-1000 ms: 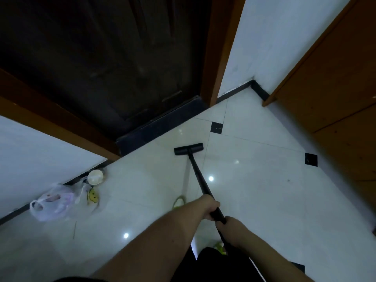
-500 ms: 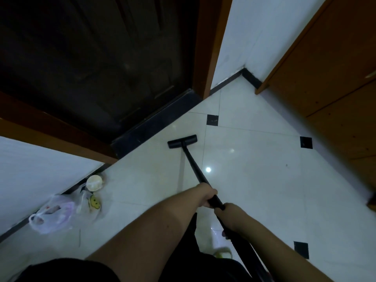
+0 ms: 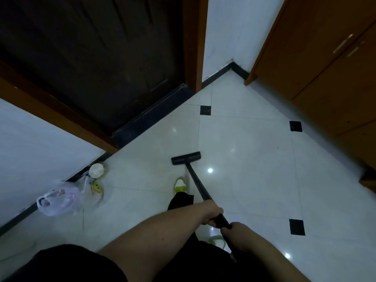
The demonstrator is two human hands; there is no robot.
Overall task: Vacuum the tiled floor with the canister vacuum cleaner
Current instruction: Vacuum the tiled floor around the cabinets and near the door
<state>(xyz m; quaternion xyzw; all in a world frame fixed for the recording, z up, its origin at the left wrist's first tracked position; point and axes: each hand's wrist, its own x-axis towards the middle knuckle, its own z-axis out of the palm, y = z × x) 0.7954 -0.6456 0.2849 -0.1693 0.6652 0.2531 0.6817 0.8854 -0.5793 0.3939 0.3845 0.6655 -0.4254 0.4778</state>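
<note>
A black vacuum wand (image 3: 198,183) slants from my hands down to its flat black floor head (image 3: 185,157), which rests on the pale glossy tiled floor (image 3: 248,159) in the middle of the view. My left hand (image 3: 211,214) grips the wand higher up the tube. Just behind it, my right hand (image 3: 238,231) is wrapped around the wand's near end. The canister is out of sight.
A dark closed door (image 3: 91,58) with a black threshold (image 3: 154,112) stands ahead. A wooden cabinet (image 3: 329,64) lines the right side. A plastic bag (image 3: 58,201), a smiley item (image 3: 96,187) and a round lid (image 3: 96,170) lie by the left wall. My green-white shoe (image 3: 180,185) is beside the wand.
The floor head has been pulled back from the door threshold towards me. My left foot has stepped forward beside the wand. Both hands kept their grip.
</note>
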